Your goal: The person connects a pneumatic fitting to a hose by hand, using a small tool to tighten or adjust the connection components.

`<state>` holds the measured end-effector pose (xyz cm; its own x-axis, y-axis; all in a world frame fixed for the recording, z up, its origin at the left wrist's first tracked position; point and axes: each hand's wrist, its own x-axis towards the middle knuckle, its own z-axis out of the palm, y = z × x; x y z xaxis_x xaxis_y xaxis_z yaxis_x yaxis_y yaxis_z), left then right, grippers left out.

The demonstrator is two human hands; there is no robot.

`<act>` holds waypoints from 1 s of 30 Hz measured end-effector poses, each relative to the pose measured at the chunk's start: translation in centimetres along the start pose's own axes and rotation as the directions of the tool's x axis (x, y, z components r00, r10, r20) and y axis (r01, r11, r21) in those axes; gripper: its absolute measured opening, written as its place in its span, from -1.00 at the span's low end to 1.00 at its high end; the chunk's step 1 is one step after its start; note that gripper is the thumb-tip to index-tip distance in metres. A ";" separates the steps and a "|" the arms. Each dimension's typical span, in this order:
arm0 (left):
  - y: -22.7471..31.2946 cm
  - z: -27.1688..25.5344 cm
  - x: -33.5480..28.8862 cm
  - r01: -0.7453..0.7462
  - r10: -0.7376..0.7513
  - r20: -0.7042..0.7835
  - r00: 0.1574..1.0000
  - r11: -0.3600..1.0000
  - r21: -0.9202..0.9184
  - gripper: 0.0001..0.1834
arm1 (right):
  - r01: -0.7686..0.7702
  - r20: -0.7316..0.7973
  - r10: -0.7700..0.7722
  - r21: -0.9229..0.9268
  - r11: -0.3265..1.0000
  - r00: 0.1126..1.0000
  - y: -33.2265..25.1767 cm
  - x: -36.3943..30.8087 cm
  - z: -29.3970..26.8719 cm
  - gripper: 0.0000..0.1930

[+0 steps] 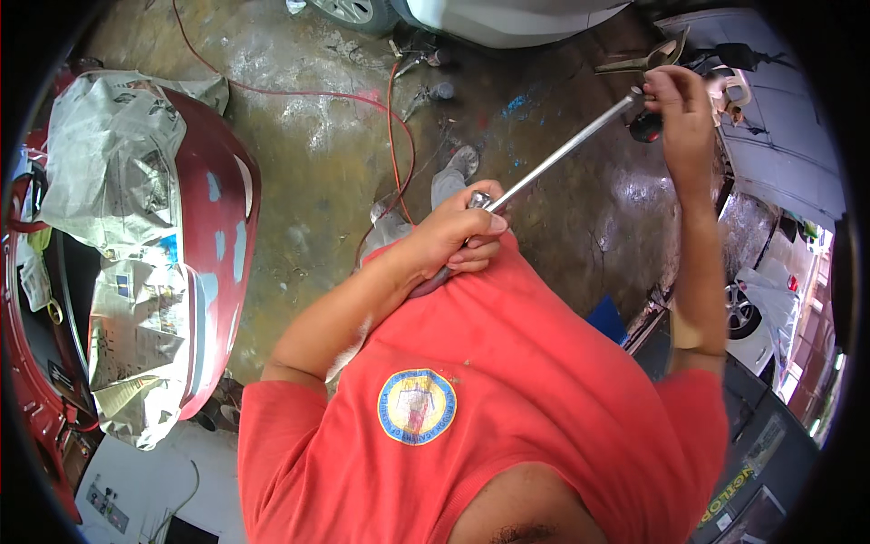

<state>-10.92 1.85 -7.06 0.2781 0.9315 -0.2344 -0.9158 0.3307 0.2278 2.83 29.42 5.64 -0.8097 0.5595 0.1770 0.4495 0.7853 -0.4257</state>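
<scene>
My left hand (462, 238) is closed in front of my body, wrapped round a long chrome ratchet wrench (571, 145). A round chrome head shows above its knuckles, and a dark handle end comes out below the palm. The slim shaft slants up and right toward my raised right hand (681, 98). That hand's fingers are curled close to the shaft's far tip. Whether they pinch the tip or some small piece there is hidden.
A red car panel (213, 213) with pale patches, partly covered by newspaper (113, 163), stands at left. Red air hoses (317, 93) snake over the stained floor. A silver car (498, 20) is at the far edge. A white panel (779, 91) is at right.
</scene>
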 end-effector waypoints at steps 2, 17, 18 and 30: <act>0.2 -0.4 0.1 -0.054 0.054 0.016 0.998 0.998 -0.029 -0.77 | -0.159 -0.040 0.480 0.917 0.366 0.876 2.0 -0.9 3.0 -0.75; -0.6 0.0 0.5 -0.051 0.051 -0.086 0.995 0.999 -0.003 -0.51 | 0.020 0.182 0.232 0.744 -0.668 0.956 -1.8 -1.5 10.8 -0.38; -0.4 -0.2 0.6 -0.026 0.025 -0.088 0.996 1.000 -0.007 -0.46 | 0.033 0.126 0.176 0.715 -0.699 0.976 -1.7 -1.6 10.8 -0.39; -0.8 0.4 1.1 0.079 -0.066 -0.135 0.989 0.993 0.091 -0.38 | -0.115 0.154 -0.001 0.733 -0.670 0.988 -2.6 -0.3 9.7 -0.45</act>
<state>-9.74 2.71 -7.11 0.2962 0.8787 -0.3745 -0.8609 0.4154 0.2938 -1.75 24.66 -1.97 -0.8587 0.5109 0.0390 -0.4846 -0.7851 -0.3857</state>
